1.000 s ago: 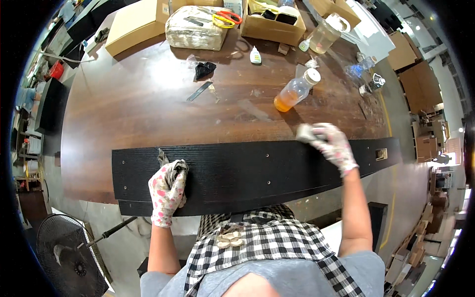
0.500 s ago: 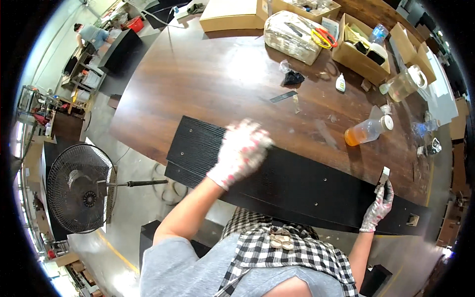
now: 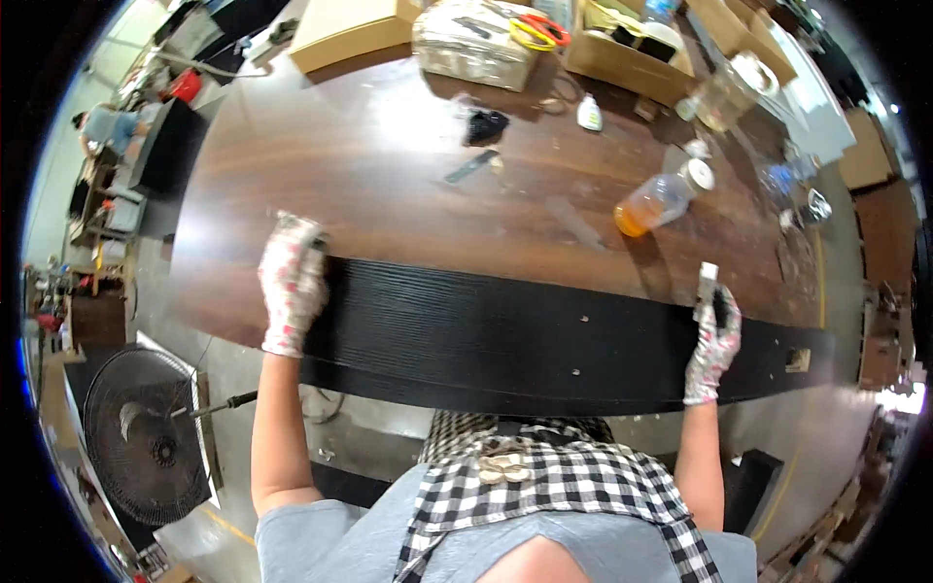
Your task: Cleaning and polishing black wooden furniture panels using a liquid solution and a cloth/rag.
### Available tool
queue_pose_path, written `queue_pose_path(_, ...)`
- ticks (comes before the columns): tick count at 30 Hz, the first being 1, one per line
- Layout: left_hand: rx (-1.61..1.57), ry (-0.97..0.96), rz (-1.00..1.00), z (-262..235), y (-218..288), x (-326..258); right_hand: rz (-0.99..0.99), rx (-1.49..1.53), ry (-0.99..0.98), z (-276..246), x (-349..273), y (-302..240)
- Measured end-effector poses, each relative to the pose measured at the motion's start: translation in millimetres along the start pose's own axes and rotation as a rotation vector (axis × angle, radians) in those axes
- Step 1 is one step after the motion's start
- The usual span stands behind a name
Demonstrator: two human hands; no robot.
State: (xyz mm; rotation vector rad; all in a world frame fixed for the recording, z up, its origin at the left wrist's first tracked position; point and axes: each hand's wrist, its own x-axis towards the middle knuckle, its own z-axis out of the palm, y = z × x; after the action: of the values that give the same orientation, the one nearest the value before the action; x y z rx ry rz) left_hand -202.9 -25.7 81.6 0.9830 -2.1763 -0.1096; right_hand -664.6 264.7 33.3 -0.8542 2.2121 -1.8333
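Observation:
A long black board (image 3: pixel 447 325) with a wood-grain face and a few small holes lies along the near edge of the brown table. At its left end is my left hand (image 3: pixel 293 287), in a white glove with red dots, its fingers curled round the end and their tips partly hidden. Over the right part of the board, my right hand (image 3: pixel 714 350) wears the same kind of glove. Between its fingers it pinches a small flat tool (image 3: pixel 708 279) with a white tip, pointing away from me. Beyond the board stands a clear bottle (image 3: pixel 656 202) with orange liquid.
On the brown table (image 3: pixel 321 175) are a black plastic scrap (image 3: pixel 486 124), a dark flat strip (image 3: pixel 471 166) and a small white bottle (image 3: pixel 589 113). Cardboard boxes (image 3: pixel 632 68) line the far side. A fan (image 3: pixel 146 435) stands left; another person (image 3: pixel 107 128) is far left.
My left hand has moved left from the middle of the board to its left end. The view has shifted, and the board now lies more level across it. The right hand keeps its tool.

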Motion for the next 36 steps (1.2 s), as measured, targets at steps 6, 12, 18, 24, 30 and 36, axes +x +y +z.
queue_pose_path(6, -0.012, -0.423, 0.113, 66.5, 98.2, -1.1, 0.082, 0.172, -0.046, -2.4, -4.6, -9.2)
queue_pose_path(12, -0.109, -0.53, 0.242, 154.7, 249.3, 5.2, 0.048, 0.23, -0.153, 6.3, -5.7, -13.6)
queue_pose_path(18, -0.125, -0.615, 0.139, 193.2, 338.0, 15.1, 0.165, 0.523, -0.225, -64.4, 35.4, -2.1)
queue_pose_path(24, -0.3, -0.365, 0.025, 197.1, 330.5, 11.7, -0.371, -0.284, -0.518, -154.1, 104.1, 18.2)
queue_pose_path(30, -0.475, -0.304, -0.162, 204.4, 329.0, 8.6, -0.616, -0.335, -0.83, -83.1, 100.3, 2.7)
queue_pose_path(36, -0.789, -0.27, -0.383, 205.9, 312.8, -7.3, -0.639, -0.282, -1.007, -43.6, 94.9, -14.7)
